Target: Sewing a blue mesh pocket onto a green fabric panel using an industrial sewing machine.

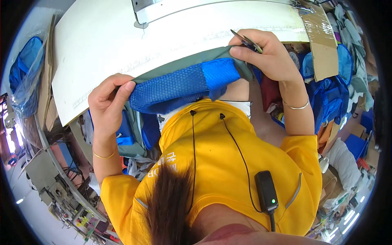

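Note:
A sewn fabric piece with blue mesh, a shiny bright blue patch and a grey-green strip hangs stretched between my hands at the table's near edge. My left hand pinches its left end between thumb and fingers. At the other end, my right hand grips the grey-green strip with thumb and forefinger. Tucked in that same hand is a pair of small dark thread snips, blades pointing up and left, away from the cloth. The lower part of the fabric hangs over my lap.
The white sewing table has printed ruler marks along its near side. A sewing machine stands at its far edge. Cardboard is taped at the right corner. Blue bags and cloth pile up at the right; a plastic-wrapped blue bundle hangs left.

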The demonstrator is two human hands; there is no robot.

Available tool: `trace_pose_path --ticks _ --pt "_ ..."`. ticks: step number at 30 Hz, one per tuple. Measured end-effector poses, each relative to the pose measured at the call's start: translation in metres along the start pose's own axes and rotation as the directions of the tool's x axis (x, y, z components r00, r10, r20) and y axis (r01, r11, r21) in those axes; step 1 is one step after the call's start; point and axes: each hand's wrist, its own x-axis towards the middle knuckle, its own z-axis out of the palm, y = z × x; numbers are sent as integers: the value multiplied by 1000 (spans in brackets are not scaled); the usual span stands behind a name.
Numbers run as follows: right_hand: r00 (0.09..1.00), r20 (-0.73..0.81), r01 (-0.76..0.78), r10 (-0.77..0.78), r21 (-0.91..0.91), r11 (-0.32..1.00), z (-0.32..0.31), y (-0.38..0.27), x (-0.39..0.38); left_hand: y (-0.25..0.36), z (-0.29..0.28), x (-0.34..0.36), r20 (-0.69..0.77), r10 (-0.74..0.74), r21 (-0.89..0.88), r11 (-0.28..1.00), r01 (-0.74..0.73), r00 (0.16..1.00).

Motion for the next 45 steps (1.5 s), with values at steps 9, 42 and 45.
trace_pose_path --ticks 9,42,45 --pt "951 -196 -178 241 291 940 3 6 -4 -15 2 -4 -52 -215 -574 806 147 975" --pt "895 -281 -90 345 644 759 13 30 -22 -24 58 13 -273 -137 -796 588 -144 952" --pt "893 -291 -47 342 698 715 19 34 -10 -12 62 9 -151 -186 -822 569 -19 971"
